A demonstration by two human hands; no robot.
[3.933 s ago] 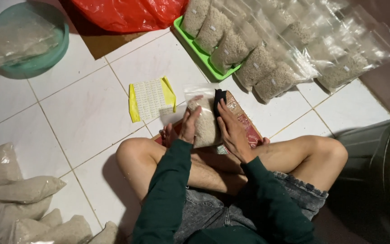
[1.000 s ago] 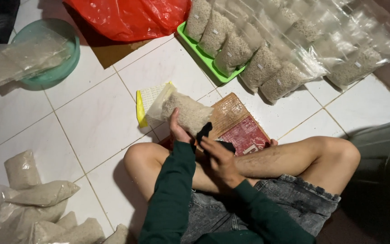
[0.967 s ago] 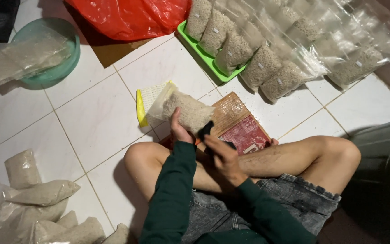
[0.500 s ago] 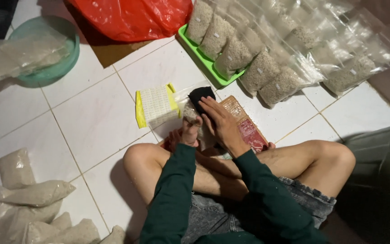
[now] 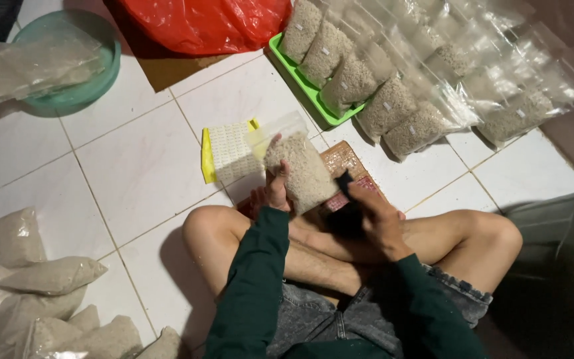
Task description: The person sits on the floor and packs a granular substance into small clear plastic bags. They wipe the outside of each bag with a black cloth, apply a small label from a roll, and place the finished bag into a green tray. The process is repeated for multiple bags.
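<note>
I sit cross-legged on a white tiled floor. My left hand (image 5: 275,191) grips a clear plastic bag of pale grain (image 5: 302,171) by its lower edge and holds it upright above a brown and red board (image 5: 348,158). The bag's empty top points away from me. My right hand (image 5: 375,216) is just right of the bag, over my shin, with a small black object (image 5: 344,183) at its fingertips touching the bag's side. A white sheet with a yellow edge (image 5: 226,153) lies on the floor left of the bag.
A green tray (image 5: 298,85) and the floor beyond hold several filled grain bags (image 5: 393,106). A red plastic bag (image 5: 207,23) lies at the top. A teal basin (image 5: 71,93) holds clear bags. More filled bags (image 5: 41,292) pile at bottom left; a dark bin (image 5: 566,259) stands at right.
The bag has been lifted off the board and stood upright in my left hand. My right hand with the black object has drawn back from the bag's top toward my leg.
</note>
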